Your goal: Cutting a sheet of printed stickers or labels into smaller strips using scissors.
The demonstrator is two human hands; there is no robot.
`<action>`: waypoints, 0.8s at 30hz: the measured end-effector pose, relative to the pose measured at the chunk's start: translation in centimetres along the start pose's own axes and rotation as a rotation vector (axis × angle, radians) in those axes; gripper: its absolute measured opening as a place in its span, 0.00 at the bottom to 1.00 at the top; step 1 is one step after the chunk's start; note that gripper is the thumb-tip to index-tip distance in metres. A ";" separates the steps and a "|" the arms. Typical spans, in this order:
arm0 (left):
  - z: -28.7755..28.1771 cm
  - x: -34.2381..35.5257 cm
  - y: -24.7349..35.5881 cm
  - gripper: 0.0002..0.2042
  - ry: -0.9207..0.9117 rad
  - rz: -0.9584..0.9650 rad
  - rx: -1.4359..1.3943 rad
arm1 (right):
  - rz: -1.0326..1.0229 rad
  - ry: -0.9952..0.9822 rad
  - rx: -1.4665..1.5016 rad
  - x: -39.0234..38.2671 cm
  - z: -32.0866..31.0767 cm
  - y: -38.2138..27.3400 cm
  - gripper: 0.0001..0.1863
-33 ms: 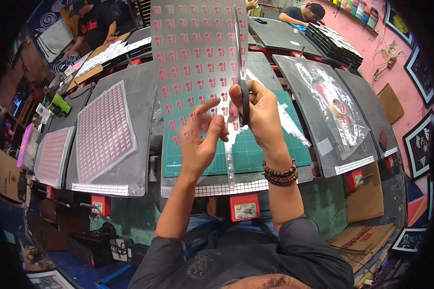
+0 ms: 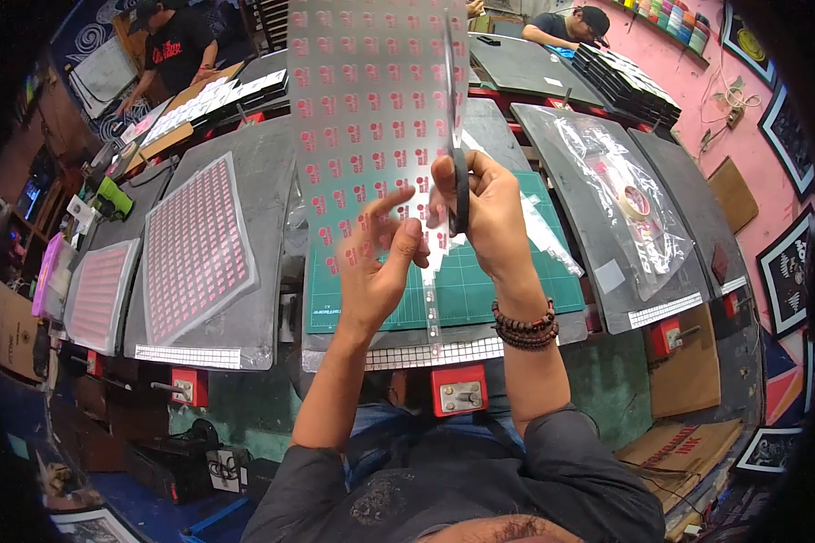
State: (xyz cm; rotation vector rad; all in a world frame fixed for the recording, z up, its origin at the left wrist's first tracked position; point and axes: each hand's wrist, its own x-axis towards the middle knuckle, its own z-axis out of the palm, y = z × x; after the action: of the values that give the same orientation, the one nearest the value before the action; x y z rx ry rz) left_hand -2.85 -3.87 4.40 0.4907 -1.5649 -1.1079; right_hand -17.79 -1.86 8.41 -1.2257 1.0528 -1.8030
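Observation:
My right hand (image 2: 491,213) is closed round the black handle of a pair of scissors (image 2: 462,195); the long blades point away from me, along the right side of a translucent sheet (image 2: 362,109). Rows of small pink-red printed marks cover the sheet, raised above the table. My left hand (image 2: 376,281) grips the sheet's near end, thumb in front and fingers partly seen through it. Below lies a green cutting mat (image 2: 380,303), with cut strips (image 2: 552,240) on its right part and another narrow strip (image 2: 432,308) near its front.
Two printed sheets (image 2: 199,244) (image 2: 102,294) lie on grey boards to the left. On the right board is a clear plastic bag (image 2: 607,172) with a tape roll (image 2: 637,204). Two people work at the back, near white pieces (image 2: 217,100) and a black stack (image 2: 627,81).
The sheet and the scissor blades have shifted slightly to the right. Both hands hold nearly the same place and grip.

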 end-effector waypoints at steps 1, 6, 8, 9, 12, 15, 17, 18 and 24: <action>0.1 0.0 0.0 0.17 -0.004 0.003 -0.003 | -0.004 0.004 -0.007 0.1 0.0 -0.2 0.22; 0.2 -0.2 0.3 0.17 -0.018 -0.004 -0.008 | -0.021 0.009 -0.009 0.7 0.2 -0.2 0.23; 0.1 -0.2 0.2 0.17 -0.016 -0.005 0.000 | -0.024 0.010 -0.011 0.7 0.3 -0.2 0.22; 0.0 -0.2 0.1 0.17 -0.014 -0.008 0.008 | -0.018 0.012 -0.001 0.7 0.4 -0.2 0.22; 0.2 -0.1 0.1 0.17 -0.010 0.000 -0.017 | -0.008 0.011 0.002 0.7 0.1 -0.3 0.22; 0.2 -0.1 0.3 0.17 -0.014 0.002 -0.011 | 0.002 0.008 -0.009 0.7 -0.1 -0.5 0.23; 0.1 -0.1 0.1 0.17 -0.018 -0.003 -0.012 | 0.009 0.009 -0.016 0.9 0.0 -0.5 0.23; 0.0 -0.1 0.0 0.17 -0.019 -0.010 -0.014 | -0.002 0.014 0.007 1.1 0.1 -0.4 0.23; 0.4 -0.2 0.1 0.18 -0.041 0.010 0.030 | -0.011 0.014 -0.047 2.3 -0.4 -0.7 0.28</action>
State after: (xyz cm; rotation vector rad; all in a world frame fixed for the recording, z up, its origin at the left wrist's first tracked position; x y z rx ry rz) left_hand -3.15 -3.50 4.38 0.4827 -1.6202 -1.0938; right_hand -18.95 -3.49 9.82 -1.2507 1.1046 -1.8069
